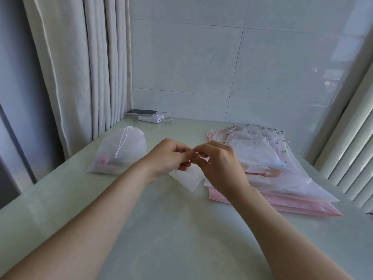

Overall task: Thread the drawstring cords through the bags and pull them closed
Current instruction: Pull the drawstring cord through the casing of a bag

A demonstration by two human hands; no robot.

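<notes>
Grip — left hand [169,157], right hand [220,161] pinching white bag [188,179].

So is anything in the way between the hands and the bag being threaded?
Nothing visible. The left hand and right hand pinch the top of the small white bag; the closed bag lies off to the left.
</notes>
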